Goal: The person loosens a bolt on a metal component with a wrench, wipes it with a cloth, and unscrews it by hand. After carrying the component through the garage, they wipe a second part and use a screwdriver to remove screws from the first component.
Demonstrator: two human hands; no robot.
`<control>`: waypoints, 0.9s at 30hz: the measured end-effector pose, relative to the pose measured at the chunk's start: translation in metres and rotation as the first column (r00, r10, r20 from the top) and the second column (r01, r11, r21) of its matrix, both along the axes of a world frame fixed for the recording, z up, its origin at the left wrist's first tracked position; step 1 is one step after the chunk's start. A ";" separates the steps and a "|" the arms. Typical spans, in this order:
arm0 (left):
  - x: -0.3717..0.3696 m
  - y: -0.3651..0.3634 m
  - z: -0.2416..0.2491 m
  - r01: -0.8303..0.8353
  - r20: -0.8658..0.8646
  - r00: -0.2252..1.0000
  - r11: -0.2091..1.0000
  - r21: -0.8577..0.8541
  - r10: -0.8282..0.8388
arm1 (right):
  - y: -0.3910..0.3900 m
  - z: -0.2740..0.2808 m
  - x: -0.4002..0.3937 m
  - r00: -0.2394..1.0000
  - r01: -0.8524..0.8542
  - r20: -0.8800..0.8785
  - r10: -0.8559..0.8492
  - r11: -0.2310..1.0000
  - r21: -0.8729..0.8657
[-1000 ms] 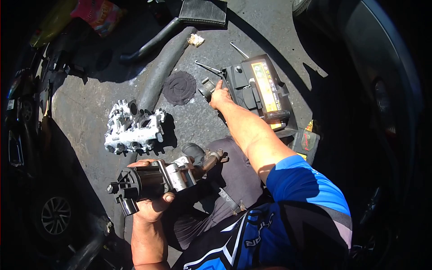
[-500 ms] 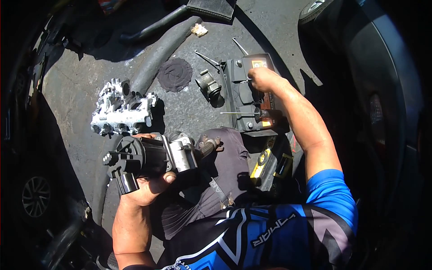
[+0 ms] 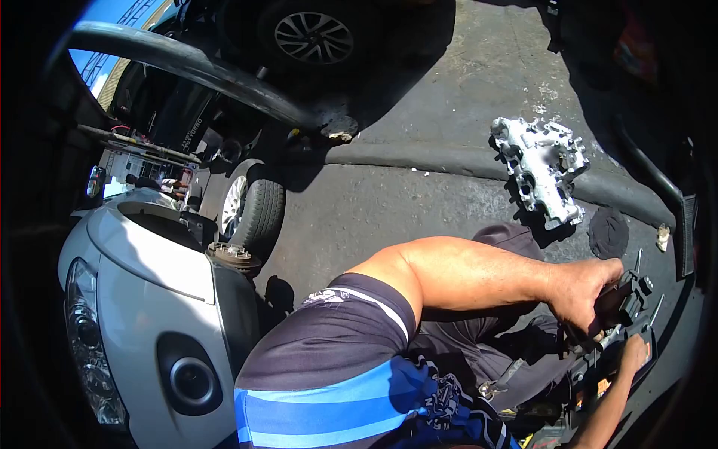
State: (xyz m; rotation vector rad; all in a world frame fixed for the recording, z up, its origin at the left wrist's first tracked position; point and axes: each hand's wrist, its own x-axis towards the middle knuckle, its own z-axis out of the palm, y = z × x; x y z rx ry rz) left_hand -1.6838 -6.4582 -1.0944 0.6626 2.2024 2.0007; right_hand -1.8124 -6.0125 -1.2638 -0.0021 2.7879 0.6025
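Observation:
My left hand [image 3: 580, 293] stretches to the right side of the view, its fingers wrapped round a black and silver engine part [image 3: 615, 305]. Most of that part is hidden by the hand and by shadow. Just below it, my right hand [image 3: 636, 352] is closed at the dark car battery [image 3: 604, 386] with an orange label. What its fingers hold, if anything, is hidden. A thin metal tool [image 3: 657, 310] sticks out from the battery's far side.
A silver engine casting [image 3: 540, 168] lies on the asphalt, with a dark round cloth [image 3: 608, 233] beside it. At left stand a white car [image 3: 149, 262] and a loose wheel [image 3: 254, 198]. A black hose [image 3: 647, 165] and a radiator [image 3: 686, 236] lie at right.
The view has swung far to the left, bringing in the white car and wheel. My left hand has carried the engine part over beside the battery. My right hand stays at the battery.

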 end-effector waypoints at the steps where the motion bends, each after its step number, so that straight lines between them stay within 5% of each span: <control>1: -0.003 0.015 -0.001 0.027 -0.037 0.999 0.998 0.052 -0.025 | 0.024 0.008 0.021 0.995 -0.084 -0.041 0.086 0.995 0.056; 4: -0.009 0.031 -0.004 0.071 0.013 0.997 0.996 0.058 -0.072 | 0.131 -0.055 0.003 0.920 -0.369 -0.129 0.371 0.929 0.036; 8: -0.009 0.030 -0.002 0.060 0.055 0.996 0.994 0.095 -0.065 | 0.161 -0.083 -0.027 0.982 -0.169 -0.111 0.154 0.974 -0.151; 18: -0.020 0.056 -0.006 0.103 0.028 0.994 0.993 0.055 -0.105 | 0.082 -0.084 -0.058 0.972 -0.223 -0.107 0.210 0.966 -0.132; 27: -0.022 0.055 -0.009 0.008 0.064 0.998 0.996 0.086 -0.013 | 0.180 -0.073 -0.029 0.924 -0.371 -0.104 0.367 0.929 -0.016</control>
